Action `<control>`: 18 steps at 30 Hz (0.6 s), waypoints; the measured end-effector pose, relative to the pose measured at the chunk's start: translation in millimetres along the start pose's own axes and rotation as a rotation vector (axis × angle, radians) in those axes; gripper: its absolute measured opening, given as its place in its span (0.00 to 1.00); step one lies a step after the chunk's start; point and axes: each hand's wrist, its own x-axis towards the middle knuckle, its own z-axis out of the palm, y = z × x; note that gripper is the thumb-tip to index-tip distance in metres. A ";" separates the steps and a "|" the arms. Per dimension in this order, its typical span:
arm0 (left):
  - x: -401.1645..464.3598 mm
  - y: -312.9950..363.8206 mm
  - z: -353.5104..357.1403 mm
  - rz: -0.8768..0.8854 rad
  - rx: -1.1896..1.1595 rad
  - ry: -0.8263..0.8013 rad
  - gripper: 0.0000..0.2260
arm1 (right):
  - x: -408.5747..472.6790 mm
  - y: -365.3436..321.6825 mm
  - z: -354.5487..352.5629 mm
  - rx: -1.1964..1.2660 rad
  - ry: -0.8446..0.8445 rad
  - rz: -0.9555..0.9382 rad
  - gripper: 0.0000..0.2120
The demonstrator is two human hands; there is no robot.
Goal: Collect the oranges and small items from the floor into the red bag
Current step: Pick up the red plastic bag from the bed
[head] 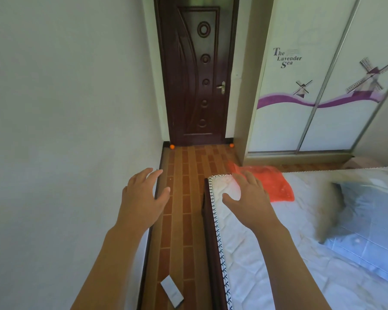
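A red bag (276, 186) lies flat and crumpled on the near corner of a white mattress (267, 253), looking empty, so collecting seems barely begun. The right hand (249, 195) hovers with fingers spread, its fingertips overlapping the bag's near edge; whether it touches the bag is unclear. The left hand (143, 193), also spread and holding nothing, hangs left of the mattress over a strip of brown tiled floor (184, 198). Beyond the mattress, two oranges (171, 147) (231, 145) sit at the foot of a dark wooden door (197, 74). A small flat grey item (172, 291) lies on the floor left of the mattress, nearest the viewer.
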 end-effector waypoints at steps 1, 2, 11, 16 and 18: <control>13.2 -3.6 0.9 -0.002 -0.006 -0.006 0.29 | 12.5 -3.1 3.7 -0.001 0.002 0.008 0.32; 26.4 -7.5 1.3 -0.004 -0.016 -0.014 0.31 | 25.1 -7.0 7.3 -0.004 0.002 0.015 0.32; 148.4 -62.0 14.0 0.008 -0.072 -0.044 0.30 | 134.4 -57.7 45.3 -0.055 -0.015 0.043 0.32; 201.8 -93.9 19.4 0.011 -0.132 -0.037 0.30 | 188.8 -88.3 69.1 -0.054 -0.004 0.031 0.31; 220.7 -105.5 23.1 0.016 -0.146 -0.029 0.26 | 207.0 -96.6 78.3 -0.054 -0.008 0.022 0.32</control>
